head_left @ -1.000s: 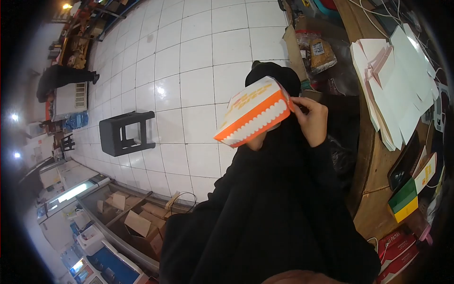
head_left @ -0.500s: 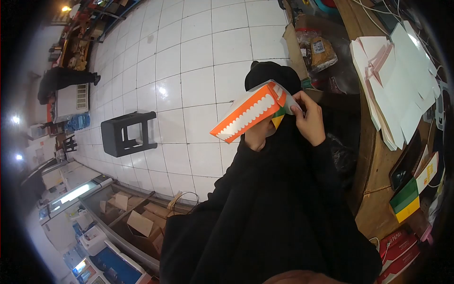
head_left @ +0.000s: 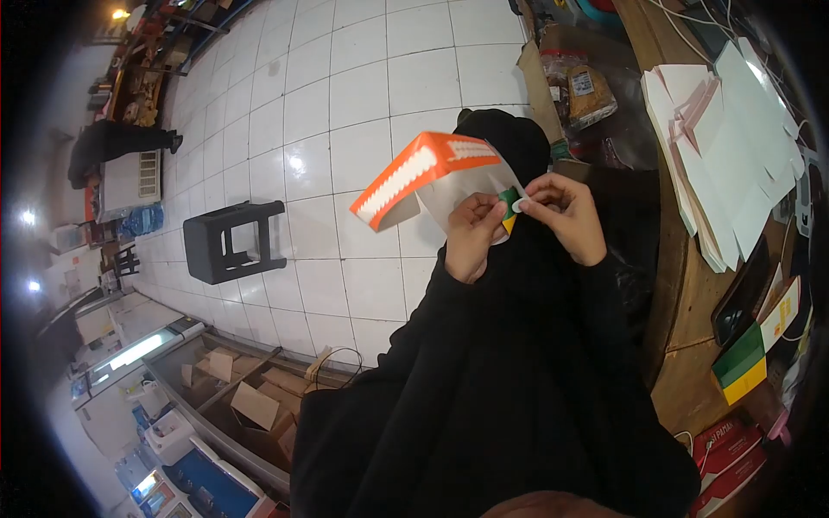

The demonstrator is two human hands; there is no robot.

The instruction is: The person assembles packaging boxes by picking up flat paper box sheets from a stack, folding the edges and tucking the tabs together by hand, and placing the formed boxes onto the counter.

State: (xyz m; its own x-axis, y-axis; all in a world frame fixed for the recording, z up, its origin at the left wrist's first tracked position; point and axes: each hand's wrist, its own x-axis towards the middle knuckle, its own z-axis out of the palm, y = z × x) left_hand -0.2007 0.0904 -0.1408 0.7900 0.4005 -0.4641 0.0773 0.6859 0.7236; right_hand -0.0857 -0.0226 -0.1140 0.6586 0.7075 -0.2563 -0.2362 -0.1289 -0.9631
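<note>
The left hand holds the orange-and-white carton by its green-yellow part, right hand pinches just beside this grip, and the carton spreads forward and left from there.

Bkgd shelf items v. blurry

Downward view from the head.
</note>
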